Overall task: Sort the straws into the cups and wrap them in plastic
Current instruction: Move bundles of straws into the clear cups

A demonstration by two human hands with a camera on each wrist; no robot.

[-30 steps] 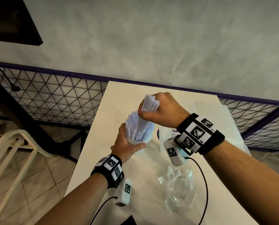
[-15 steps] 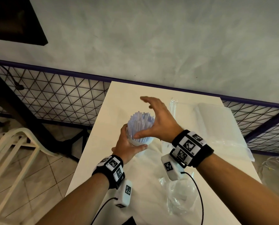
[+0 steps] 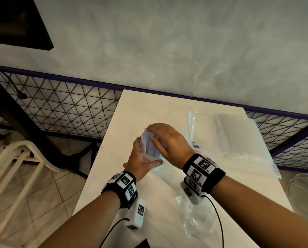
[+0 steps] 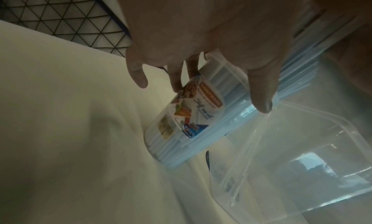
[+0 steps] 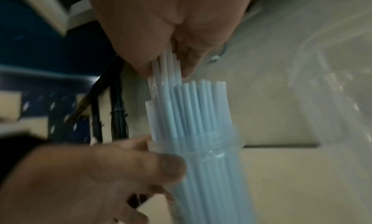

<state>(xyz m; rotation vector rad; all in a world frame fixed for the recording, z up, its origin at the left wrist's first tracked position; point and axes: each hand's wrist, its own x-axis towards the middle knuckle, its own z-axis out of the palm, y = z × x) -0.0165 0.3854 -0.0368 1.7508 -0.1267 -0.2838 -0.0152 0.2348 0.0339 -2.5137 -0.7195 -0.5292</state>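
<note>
The right hand (image 3: 169, 141) comes down over the top of the bundle of pale blue straws (image 3: 150, 144), its fingertips (image 5: 187, 65) pinching the upper ends of a few straws that stand higher than the rest. The left hand (image 3: 140, 161) wraps round the clear plastic cup (image 4: 181, 120), thumb (image 4: 261, 92) on one side and fingers (image 4: 175, 77) on the other, gripping it just below the rim. The cup is packed with straws that stick well out above its mouth; a colourful printed label (image 4: 189, 112) shows on its wall. In the left wrist view the cup looks tilted, its base at or just over the cream surface (image 3: 137, 108); I cannot tell whether it touches.

Both wrists carry black bands with square black-and-white markers and small white camera boxes with cables. Near the right forearm a crumpled clear plastic bag (image 3: 198, 217) lies on the surface. Farther back to the right lies a flat clear packet (image 3: 239, 135), and just beside the cup sits another clear plastic container (image 4: 302, 155). A white chair (image 3: 15, 158) stands on the tiled floor to the left.
</note>
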